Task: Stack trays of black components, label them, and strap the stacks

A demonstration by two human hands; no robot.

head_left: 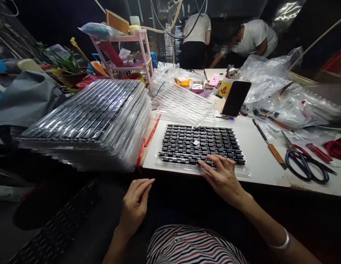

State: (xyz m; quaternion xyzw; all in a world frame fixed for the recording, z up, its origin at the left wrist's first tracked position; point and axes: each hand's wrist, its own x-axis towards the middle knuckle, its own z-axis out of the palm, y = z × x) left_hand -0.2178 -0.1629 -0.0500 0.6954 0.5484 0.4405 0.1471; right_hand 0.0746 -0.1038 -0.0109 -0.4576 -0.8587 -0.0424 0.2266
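Rows of small black circuit boards fill a clear plastic tray (246, 171) on the white table. A small white piece (196, 143) lies on top of the rows, near their middle. My right hand (221, 178) reaches over the tray's front edge, fingers spread, its fingertips at the front row of boards. My left hand (136, 201) is in front of the table edge, left of the tray, with thumb and fingertips pressed together; whatever may be between them is too small to make out.
Filled clear trays form a tall stack (88, 110) at the left. Behind the work are empty clear trays (184, 104) and a leaning phone (236, 99). Scissors (304, 165) and a knife (269, 145) lie right. Two people (196, 33) bend in the background.
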